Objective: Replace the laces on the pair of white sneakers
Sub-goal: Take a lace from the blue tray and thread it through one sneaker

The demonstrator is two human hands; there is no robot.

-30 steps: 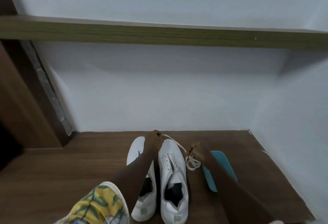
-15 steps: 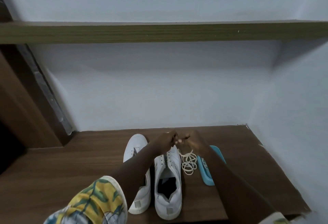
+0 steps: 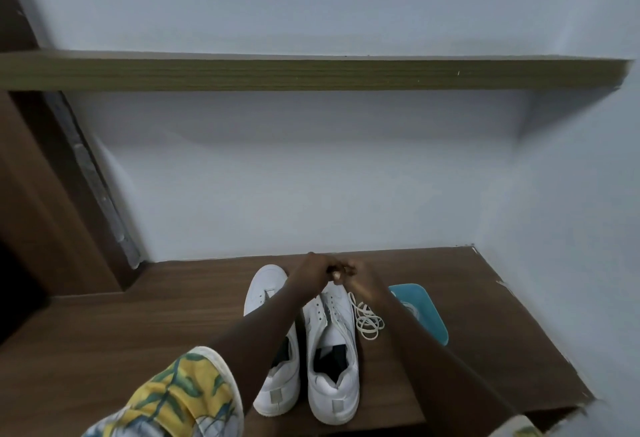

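Sneakers: lace coil, teal tray just right; left forearm covers one.

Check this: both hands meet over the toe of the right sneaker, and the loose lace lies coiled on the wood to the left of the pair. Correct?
No. The head view shows the loose lace coiled to the right of the pair, between the right sneaker and a teal tray. The left hand and right hand do meet over that sneaker's toe.

The short left sleeve bears yellow-green leaf print on white; the right sleeve looks pale.
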